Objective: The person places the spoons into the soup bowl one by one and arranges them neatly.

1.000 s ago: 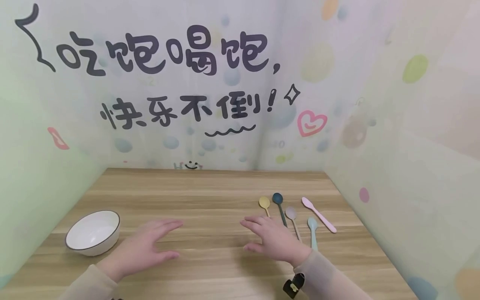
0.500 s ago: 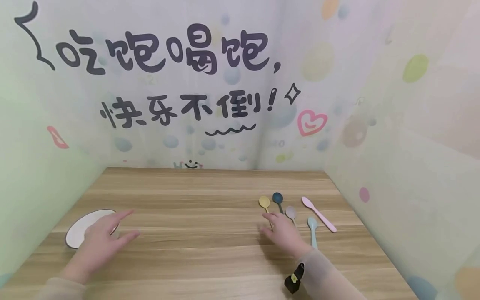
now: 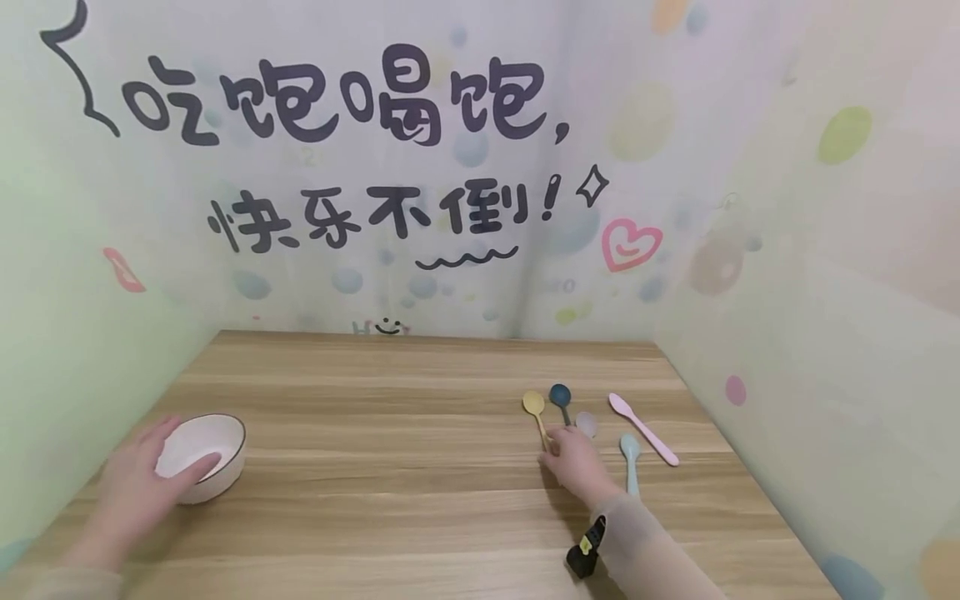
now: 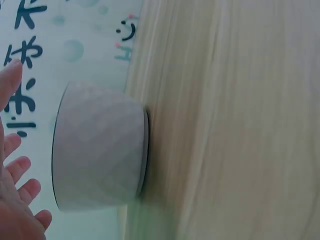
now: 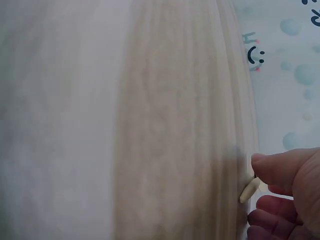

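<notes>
1. My left hand [image 3: 138, 483] is on the white bowl [image 3: 206, 454] at the near left of the counter [image 3: 405, 500]. The thumb lies along the bowl's near side and a finger reaches round its far-left rim. The fingers are spread and only loosely bent; my left-wrist view shows them beside the bowl's wall, not clamped on it.

2. My right hand [image 3: 573, 467] is down on the row of spoons at the right of the counter. Its fingertips cover the handles of the yellow spoon [image 3: 534, 406] and the dark blue spoon [image 3: 559, 395]. In my right-wrist view the thumb and a finger are closing on a pale handle end, most likely the yellow spoon's. I judge this a pinch just forming, with the spoon not yet lifted.

3. The grey spoon [image 3: 587, 425] lies just beside my knuckles. The light blue spoon [image 3: 630, 457] is near right of my hand, and the pink spoon [image 3: 643, 427] is furthest right.

4. So I judge the step in hand to be the first one: steady the bowl, pick one spoon.

5. The next move calls for a firm pinch on that thin, flat handle without dragging its neighbours. My left hand needs to brace the bowl.
</notes>
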`<state>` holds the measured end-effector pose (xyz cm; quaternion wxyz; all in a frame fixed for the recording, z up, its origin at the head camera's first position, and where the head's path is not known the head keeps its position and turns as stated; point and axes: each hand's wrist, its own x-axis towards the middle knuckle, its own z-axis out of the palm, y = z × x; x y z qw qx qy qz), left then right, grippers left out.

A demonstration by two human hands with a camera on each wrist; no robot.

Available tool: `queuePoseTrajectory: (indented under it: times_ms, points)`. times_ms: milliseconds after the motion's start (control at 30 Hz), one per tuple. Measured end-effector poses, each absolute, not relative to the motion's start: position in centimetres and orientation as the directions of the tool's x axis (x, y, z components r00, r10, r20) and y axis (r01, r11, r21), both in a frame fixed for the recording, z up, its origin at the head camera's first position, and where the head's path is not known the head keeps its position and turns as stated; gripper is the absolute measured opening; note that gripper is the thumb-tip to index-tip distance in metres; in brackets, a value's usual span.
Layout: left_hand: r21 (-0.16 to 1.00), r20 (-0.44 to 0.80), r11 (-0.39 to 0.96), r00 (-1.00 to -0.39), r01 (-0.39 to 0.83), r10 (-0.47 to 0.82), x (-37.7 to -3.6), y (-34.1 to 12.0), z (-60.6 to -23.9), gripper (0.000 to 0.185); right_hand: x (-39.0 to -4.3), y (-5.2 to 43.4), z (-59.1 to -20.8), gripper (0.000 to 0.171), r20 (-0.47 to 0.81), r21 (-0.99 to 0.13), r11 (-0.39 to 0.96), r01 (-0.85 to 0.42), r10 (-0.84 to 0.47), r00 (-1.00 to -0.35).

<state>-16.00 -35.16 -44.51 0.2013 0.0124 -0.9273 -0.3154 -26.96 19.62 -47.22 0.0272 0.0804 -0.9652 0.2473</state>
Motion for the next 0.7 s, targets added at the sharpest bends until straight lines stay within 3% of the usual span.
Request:
queuePoseTrajectory:
  times_ms: [333, 700]
  points:
    - [0.533, 0.297, 0.843, -0.95, 0.077, -0.101, -15.9, -38.1, -45.2, 0.076, -27.4, 19.5, -47.7, 0.035, 0.08, -0.411, 0.895, -0.174, -0.155, -0.985]
    - [0.579, 0.353, 0.789, -0.935, 0.208, -0.013, -16.4, -39.8, -46.6, 0.071, -27.3, 19.5, -47.3, 0.037, 0.042, -0.436, 0.889, -0.142, -0.138, -0.99]
